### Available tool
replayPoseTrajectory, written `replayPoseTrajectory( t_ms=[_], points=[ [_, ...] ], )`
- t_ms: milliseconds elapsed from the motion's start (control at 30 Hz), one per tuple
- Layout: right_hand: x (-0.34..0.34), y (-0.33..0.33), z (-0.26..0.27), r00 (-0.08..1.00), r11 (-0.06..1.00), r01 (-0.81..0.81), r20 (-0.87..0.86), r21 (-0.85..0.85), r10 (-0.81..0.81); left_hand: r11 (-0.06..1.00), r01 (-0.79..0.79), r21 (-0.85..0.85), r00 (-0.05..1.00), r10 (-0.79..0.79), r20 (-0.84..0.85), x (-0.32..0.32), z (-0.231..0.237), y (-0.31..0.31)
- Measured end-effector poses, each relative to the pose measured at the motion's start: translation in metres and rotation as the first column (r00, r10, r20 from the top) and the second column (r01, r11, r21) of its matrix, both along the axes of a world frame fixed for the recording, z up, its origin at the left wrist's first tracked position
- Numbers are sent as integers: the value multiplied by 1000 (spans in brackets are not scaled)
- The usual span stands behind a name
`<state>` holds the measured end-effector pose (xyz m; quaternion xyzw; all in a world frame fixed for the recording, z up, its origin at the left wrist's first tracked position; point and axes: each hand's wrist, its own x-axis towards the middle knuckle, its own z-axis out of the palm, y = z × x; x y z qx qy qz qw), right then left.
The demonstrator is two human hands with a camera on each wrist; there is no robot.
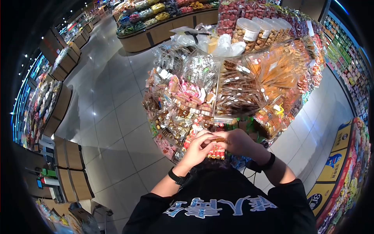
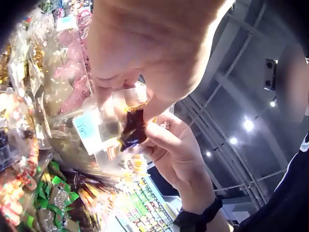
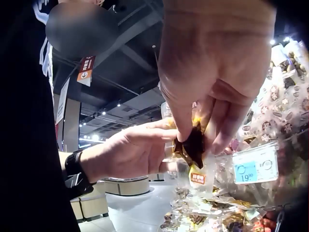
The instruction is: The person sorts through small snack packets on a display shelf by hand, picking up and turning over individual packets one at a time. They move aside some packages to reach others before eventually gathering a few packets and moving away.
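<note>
A small dark snack in a clear and gold wrapper (image 2: 133,126) is pinched between both hands, near the front edge of a candy display. In the head view my left hand (image 1: 198,149) comes from the left and my right hand (image 1: 238,142) from the right, with their fingertips close together. The right wrist view shows the right thumb and fingers gripping the dark packet (image 3: 194,147) from above, while the left fingers hold its side. Part of the packet is hidden behind the fingers. Red wrapped sweets (image 1: 216,153) lie just below the hands.
Heaped packaged sweets (image 1: 187,89) and long brown snacks (image 1: 237,91) fill the display beyond the hands. Clear-lidded tubs (image 1: 248,29) stand at its back. A price tag (image 3: 255,166) faces out beside the right hand. Tiled floor (image 1: 117,117) runs along the left.
</note>
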<state>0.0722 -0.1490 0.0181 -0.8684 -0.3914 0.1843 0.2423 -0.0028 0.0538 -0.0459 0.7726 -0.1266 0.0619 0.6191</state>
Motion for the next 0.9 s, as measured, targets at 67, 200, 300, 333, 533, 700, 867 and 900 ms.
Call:
replayPoseTrajectory(
  t_ms=[67, 200, 300, 333, 533, 700, 867, 900],
  points=[
    [0, -14, -13, 999, 962, 4, 49, 273, -18, 996, 14, -86, 1000, -14, 3, -2, 3, -1],
    [16, -36, -8, 905, 793, 136, 252, 594, -344, 963, -119, -240, 992, 107, -60, -10, -1, -1],
    [27, -42, 9, 831, 776, 172, 334, 607, -445, 952, -128, -278, 986, 92, -140, -18, -19, 7],
    [31, -43, 8, 842, 795, 142, 351, 589, -410, 952, -142, -271, 982, 101, -160, -22, -20, 7],
    [43, -33, -6, 877, 915, 109, 395, 389, -272, 941, -154, -303, 970, 86, -226, -37, -32, 11],
    [56, -17, -30, 717, 936, 1, 652, 353, -246, 937, -173, -304, 963, 96, -251, -42, -41, 13],
    [62, -16, -58, 634, 947, -31, 739, 319, -228, 930, -222, -292, 957, 151, -249, -45, -46, 10],
    [63, -15, -60, 613, 947, -31, 754, 320, -235, 928, -230, -292, 954, 156, -255, -47, -46, 10]
  ],
)
